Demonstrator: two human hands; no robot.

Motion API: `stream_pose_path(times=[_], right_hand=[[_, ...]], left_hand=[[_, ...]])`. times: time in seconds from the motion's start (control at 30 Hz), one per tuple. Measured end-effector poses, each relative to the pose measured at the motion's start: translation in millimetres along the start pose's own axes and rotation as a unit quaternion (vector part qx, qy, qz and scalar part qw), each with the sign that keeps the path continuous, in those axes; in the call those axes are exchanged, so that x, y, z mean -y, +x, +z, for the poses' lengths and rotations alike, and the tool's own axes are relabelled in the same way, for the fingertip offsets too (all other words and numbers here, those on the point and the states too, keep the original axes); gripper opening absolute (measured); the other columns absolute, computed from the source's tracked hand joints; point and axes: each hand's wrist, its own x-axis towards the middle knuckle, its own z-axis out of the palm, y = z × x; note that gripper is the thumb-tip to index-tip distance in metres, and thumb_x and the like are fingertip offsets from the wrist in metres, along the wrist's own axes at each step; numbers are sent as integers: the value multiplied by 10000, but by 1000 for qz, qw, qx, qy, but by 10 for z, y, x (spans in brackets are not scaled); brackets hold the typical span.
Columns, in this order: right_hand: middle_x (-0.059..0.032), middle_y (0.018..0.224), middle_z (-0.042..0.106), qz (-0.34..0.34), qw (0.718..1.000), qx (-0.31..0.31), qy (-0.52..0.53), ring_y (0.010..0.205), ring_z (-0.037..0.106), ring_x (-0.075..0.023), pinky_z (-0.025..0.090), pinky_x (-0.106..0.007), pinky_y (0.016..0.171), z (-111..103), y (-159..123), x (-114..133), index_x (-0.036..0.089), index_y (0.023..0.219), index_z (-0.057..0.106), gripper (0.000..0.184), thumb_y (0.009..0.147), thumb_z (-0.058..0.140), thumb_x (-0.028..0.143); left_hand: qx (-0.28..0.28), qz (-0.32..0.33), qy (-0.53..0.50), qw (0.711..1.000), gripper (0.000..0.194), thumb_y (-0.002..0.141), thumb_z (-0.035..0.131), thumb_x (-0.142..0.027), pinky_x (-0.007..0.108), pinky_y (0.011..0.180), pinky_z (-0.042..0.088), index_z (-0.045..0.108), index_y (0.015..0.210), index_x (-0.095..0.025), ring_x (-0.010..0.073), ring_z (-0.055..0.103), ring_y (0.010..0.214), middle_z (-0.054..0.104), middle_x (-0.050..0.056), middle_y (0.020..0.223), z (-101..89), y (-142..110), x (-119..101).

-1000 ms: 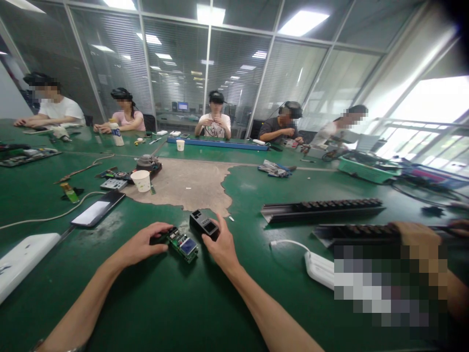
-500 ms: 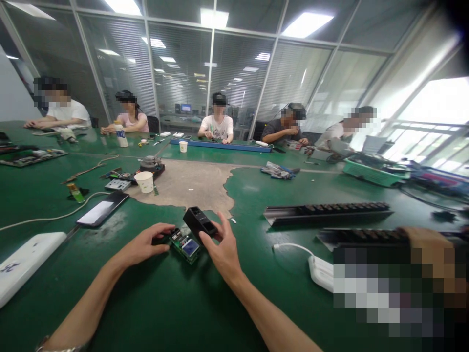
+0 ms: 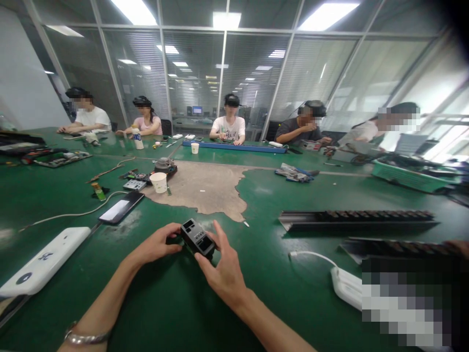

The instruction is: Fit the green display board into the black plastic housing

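Observation:
A small black plastic housing (image 3: 198, 238) with rectangular openings sits just above the middle foreground of the table, its openings facing up. My right hand (image 3: 224, 264) grips its right end between thumb and fingers. At the left end, my left hand (image 3: 161, 244) curls its thumb and fingers around a green circuit board (image 3: 187, 248). Most of that board is hidden beneath the housing, with only a green edge showing. Whether the two parts are seated together cannot be seen.
On the left lie a phone (image 3: 121, 208) and a white power bank (image 3: 46, 261). A paper cup (image 3: 159, 182) stands beyond my hands. Two dark metal channels (image 3: 355, 221) and a white charger (image 3: 346, 286) lie to the right. Several people sit across the green table (image 3: 176, 313).
My right hand has brought the black housing down over the circuit board, covering its blue part. The housing's openings now face up. The view has shifted left.

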Motion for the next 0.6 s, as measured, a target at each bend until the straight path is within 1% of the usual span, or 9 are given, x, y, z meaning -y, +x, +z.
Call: stream_pose_path(times=[0.13,0.37,0.6], right_hand=[[-103,1294,597,-8,1000,5,-20,1192,576,-274,452,-479,1041,10,-9,-5,220,1501,230,791,823,638,238],[-104,1293,591,-12,999,20,-46,1193,568,-271,439,-472,1047,49,-32,-76,218,1507,208,801,821,621,220],[-131,1338,545,-19,995,43,-85,1229,527,-279,411,-489,1068,94,-81,-152,191,1516,179,798,837,597,218]], left_hand=[[1,5,1,1000,539,785,667,-261,437,1001,432,541,1309,-267,274,525,1193,570,63,1305,-7,3,-5],[0,6,0,1000,565,786,676,-272,434,1016,426,522,1329,-268,272,515,1214,547,67,1338,-5,3,41],[5,11,8,1000,582,806,661,-283,435,1027,411,493,1363,-274,265,492,1242,506,70,1388,-22,-3,23]])
